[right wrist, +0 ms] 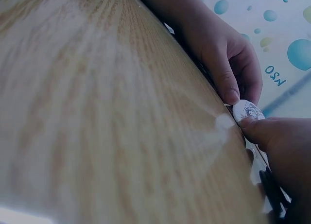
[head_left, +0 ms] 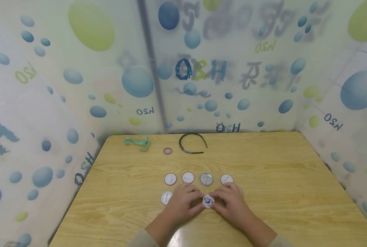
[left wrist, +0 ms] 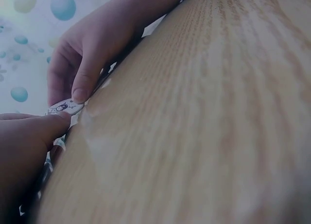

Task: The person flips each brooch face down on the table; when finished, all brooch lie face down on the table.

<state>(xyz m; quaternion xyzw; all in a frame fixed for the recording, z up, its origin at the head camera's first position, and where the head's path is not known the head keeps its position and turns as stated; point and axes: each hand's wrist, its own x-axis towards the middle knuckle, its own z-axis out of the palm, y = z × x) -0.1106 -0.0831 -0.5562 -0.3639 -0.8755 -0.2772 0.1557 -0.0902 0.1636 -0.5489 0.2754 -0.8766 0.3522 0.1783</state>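
A small round pin badge [head_left: 208,201] with a dark drawing on its white face is pinched at its edges between both hands. My left hand [head_left: 185,203] grips its left edge with thumb and fingers, and my right hand [head_left: 232,203] grips the right edge the same way. Both wrist views show the badge [left wrist: 65,107] tilted, its printed face showing, with thumbs on its rim. Just beyond the right hand lies a red-rimmed badge [head_left: 226,178], back up and partly covered. Another badge [head_left: 166,198] is partly hidden by the left hand.
Farther back in the row lie two red-rimmed badges [head_left: 170,179] and a silver badge [head_left: 206,179], pin sides up. Along the table's [head_left: 263,161] far edge are a green claw-like clip [head_left: 138,142], a purple ring [head_left: 167,151] and a black headband [head_left: 183,147]. Patterned walls enclose three sides.
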